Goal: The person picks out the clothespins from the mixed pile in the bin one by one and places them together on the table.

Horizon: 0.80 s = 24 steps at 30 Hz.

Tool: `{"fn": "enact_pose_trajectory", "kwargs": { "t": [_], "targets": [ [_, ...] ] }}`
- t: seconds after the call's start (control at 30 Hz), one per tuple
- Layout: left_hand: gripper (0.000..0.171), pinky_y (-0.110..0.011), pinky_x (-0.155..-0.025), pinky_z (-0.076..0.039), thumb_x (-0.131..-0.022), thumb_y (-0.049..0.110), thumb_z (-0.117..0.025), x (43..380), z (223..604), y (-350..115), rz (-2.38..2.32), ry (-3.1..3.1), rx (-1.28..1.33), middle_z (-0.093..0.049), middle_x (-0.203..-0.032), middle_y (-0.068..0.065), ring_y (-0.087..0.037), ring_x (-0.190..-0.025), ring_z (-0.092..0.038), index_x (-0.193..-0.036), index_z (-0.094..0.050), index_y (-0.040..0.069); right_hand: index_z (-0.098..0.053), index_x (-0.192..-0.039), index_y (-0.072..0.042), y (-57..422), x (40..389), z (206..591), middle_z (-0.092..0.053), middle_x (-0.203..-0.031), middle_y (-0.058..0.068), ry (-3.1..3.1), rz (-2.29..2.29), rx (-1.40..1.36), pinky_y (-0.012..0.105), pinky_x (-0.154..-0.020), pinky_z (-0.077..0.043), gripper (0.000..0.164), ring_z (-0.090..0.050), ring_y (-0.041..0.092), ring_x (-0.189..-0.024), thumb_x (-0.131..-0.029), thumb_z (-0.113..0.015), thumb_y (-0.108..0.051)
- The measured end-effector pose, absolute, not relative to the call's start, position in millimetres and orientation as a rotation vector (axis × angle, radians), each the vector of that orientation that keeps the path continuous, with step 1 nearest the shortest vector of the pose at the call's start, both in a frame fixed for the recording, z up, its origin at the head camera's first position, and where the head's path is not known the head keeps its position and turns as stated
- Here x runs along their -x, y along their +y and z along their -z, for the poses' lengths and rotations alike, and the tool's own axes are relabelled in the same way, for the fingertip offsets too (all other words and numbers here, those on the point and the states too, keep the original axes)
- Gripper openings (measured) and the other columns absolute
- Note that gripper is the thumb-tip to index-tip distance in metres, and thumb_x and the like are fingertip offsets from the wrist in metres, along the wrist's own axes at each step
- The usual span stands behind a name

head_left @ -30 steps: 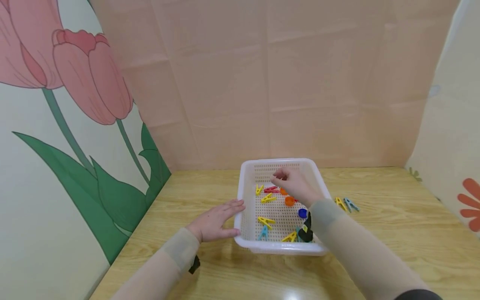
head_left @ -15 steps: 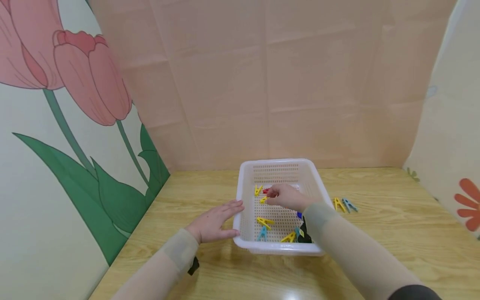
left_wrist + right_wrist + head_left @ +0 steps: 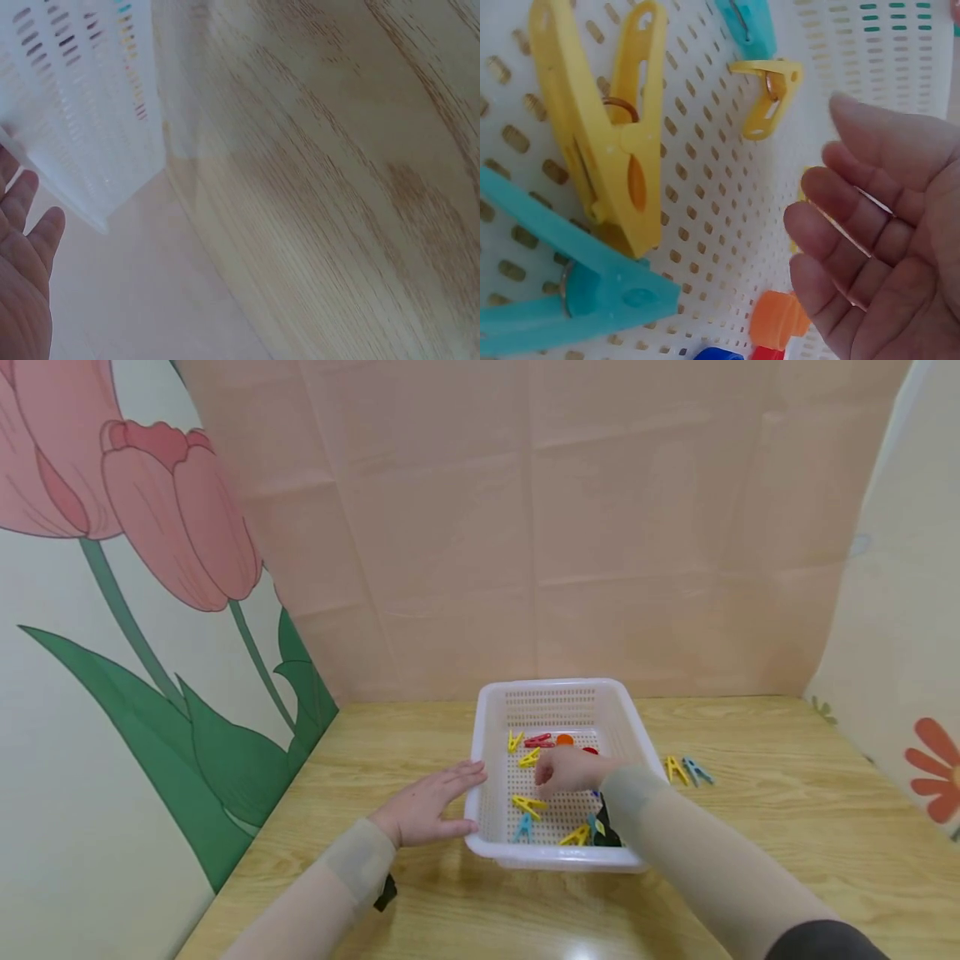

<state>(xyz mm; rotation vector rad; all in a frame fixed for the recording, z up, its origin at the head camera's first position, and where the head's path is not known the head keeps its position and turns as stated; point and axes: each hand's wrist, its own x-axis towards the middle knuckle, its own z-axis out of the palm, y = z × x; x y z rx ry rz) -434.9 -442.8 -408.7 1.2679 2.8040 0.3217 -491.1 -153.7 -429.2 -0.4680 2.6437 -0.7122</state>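
Observation:
A white perforated plastic basket stands on the wooden table. My left hand rests straight fingers on its left rim. Inside the basket, my right hand hovers with loosely bent fingers; the right wrist view shows nothing in its grasp. Around it lie yellow clothespins, a red clothespin and a light-blue clothespin. In the right wrist view, a large yellow clothespin and a teal clothespin are close to the camera. Orange ring-like pieces and a blue piece are partly hidden.
Right of the basket, a yellow clothespin and a grey-blue clothespin lie on the table. A pinkish sheet covers the back. A wall with painted tulips bounds the left side.
My right hand has come down from the back of the basket towards its middle and front, uncovering the red clothespin again. My left hand stays on the rim.

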Motion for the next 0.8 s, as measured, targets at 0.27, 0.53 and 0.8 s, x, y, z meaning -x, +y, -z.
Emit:
{"fn": "enact_pose_trajectory", "kwargs": {
  "t": [0.27,0.53,0.8],
  "targets": [
    [0.075,-0.045,-0.114,-0.024,-0.091,0.055,-0.054,434.3,408.4,-442.7,-0.345,2.799,-1.259,-0.018,-0.160,0.005,-0.014,-0.145,-0.017,-0.152,-0.030,0.019,-0.069,-0.089,-0.028,-155.6,496.9,439.5,-0.064,-0.091,-0.010,2.615,0.633,0.479,0.044,-0.090,-0.048,0.021,-0.057,0.016,-0.088,-0.076,-0.080,-0.039],
    [0.074,-0.044,-0.115,-0.023,-0.091,0.053,-0.055,433.7,408.9,-443.2,-0.349,2.797,-1.244,-0.018,-0.159,0.006,-0.013,-0.145,-0.017,-0.152,-0.030,0.019,-0.069,-0.087,-0.030,-162.1,495.3,441.0,-0.064,-0.087,-0.012,2.650,0.552,0.536,0.049,-0.094,-0.046,0.019,-0.057,0.015,-0.087,-0.074,-0.081,-0.038],
    [0.073,-0.045,-0.114,-0.024,-0.092,0.050,-0.057,433.3,407.7,-441.9,-0.364,2.793,-1.258,-0.019,-0.159,0.004,-0.015,-0.145,-0.018,-0.152,-0.031,0.017,-0.069,-0.080,-0.026,-163.7,498.7,446.2,-0.064,-0.081,-0.009,2.660,0.493,0.573,0.040,-0.089,-0.048,0.011,-0.057,0.014,-0.081,-0.079,-0.079,-0.030]
  ]
}}
